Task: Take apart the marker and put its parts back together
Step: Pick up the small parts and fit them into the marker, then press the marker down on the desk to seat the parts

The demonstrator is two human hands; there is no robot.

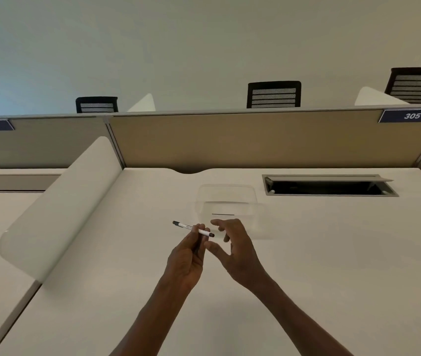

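One marker (193, 229) btwn left hand (186, 255) fingers (200, 228).

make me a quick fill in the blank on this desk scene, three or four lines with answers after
1. The marker is held in the grip of the ____ hand.
2. The right hand is open beside the marker's dark tip and holds ____.
3. Just beyond the hands, a clear plastic ____ sits on the desk.
4. The blue sign at the top right of the partition reads ____.

Missing words: left; nothing; container; 305
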